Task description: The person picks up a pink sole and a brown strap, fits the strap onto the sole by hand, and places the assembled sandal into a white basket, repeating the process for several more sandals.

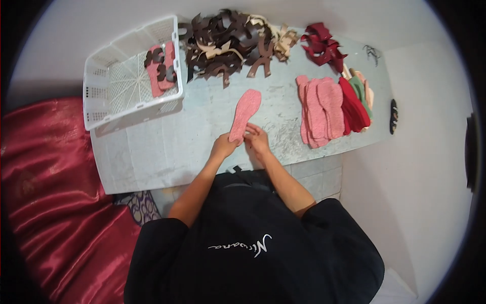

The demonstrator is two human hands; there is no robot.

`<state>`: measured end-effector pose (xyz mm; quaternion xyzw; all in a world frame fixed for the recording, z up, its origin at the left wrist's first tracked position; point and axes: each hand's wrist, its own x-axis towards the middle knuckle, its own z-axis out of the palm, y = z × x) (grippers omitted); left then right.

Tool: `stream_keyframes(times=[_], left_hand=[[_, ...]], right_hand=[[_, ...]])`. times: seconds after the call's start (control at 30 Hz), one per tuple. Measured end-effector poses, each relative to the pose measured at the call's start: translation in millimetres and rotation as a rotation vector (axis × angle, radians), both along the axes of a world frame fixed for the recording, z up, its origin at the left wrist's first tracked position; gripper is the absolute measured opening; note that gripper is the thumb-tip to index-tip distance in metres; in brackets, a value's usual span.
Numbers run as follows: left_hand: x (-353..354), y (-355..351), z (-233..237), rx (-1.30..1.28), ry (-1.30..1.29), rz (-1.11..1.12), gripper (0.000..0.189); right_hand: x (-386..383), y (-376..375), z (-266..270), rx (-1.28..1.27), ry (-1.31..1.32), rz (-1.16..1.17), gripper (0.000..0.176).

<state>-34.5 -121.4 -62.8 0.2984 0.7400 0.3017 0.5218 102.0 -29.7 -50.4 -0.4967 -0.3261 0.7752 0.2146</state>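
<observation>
A pink shoe insole point(246, 112) is held over the table by its narrow heel end, toe end pointing away from me. My left hand point(224, 146) is closed around that heel, its thumb on the upper face. At the insole's right edge, close to the heel, is my right hand point(258, 140), fingers apart and slightly bent, fingertips right at the edge. To the right of my hands lies a stack of similar pink insoles point(320, 109), with red insoles point(355, 109) and green ones point(358, 87) beside it.
A white plastic basket point(132, 109) at left holds pink insoles with dark straps point(161, 71). Brown and beige strap pieces point(228, 43) are heaped at the back, dark red ones point(324, 46) farther right. A black object point(394, 116) lies by the table's right edge; shiny red fabric point(55, 167) is at left.
</observation>
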Motion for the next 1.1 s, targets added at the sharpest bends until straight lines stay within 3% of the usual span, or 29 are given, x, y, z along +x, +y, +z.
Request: stream_keyframes(times=[0.03, 0.07, 0.13, 0.27, 0.33, 0.37, 0.4, 0.57, 0.63, 0.87, 0.97, 1.1], left_hand=[[6.7, 2.3, 34.3, 0.059, 0.180, -0.006, 0.036], [11.6, 4.1, 43.5, 0.023, 0.181, -0.012, 0.036], [18.9, 13.1, 45.0, 0.023, 0.339, -0.133, 0.042], [27.7, 30.8, 54.9, -0.017, 0.440, -0.142, 0.050], [21.4, 39.3, 44.7, 0.327, 0.737, 0.066, 0.065], [14.5, 44.4, 35.2, 0.312, 0.676, 0.024, 0.086], [7.7, 51.0, 36.3, 0.305, 0.677, 0.032, 0.086], [-26.8, 75.8, 44.8, 0.283, 0.695, -0.308, 0.122], [-35.7, 84.6, 44.9, 0.256, 0.715, -0.373, 0.125], [-36.8, 87.8, 36.1, 0.186, 0.740, -0.436, 0.127], [-30.0, 85.4, 37.5, 0.170, 0.740, -0.412, 0.124], [-23.9, 84.3, 36.7, 0.129, 0.735, -0.400, 0.122]], right_hand=[[2.6, 3.8, 0.3, -0.028, 0.015, -0.019, 0.050], [4.2, 8.9, 2.4, -0.023, -0.023, -0.016, 0.050], [12.8, 22.9, -12.5, 0.080, -0.011, 0.062, 0.048], [24.4, 50.9, -4.0, 0.187, -0.084, 0.184, 0.046], [21.7, 71.2, -0.2, 0.281, -0.123, 0.289, 0.044], [24.1, 74.4, 1.2, 0.369, -0.206, 0.379, 0.043], [25.5, 76.2, 2.5, 0.452, -0.290, 0.472, 0.042], [12.4, 87.4, 24.2, 0.744, -0.535, 0.667, 0.047], [7.9, 88.3, 21.4, 1.188, -0.613, 0.609, 0.058], [-1.7, 81.2, 27.9, 1.222, -0.584, 0.687, 0.071], [1.1, 80.3, 32.1, 1.307, -0.592, 0.642, 0.068], [5.7, 64.0, 17.0, 1.235, -0.540, 0.653, 0.053]])
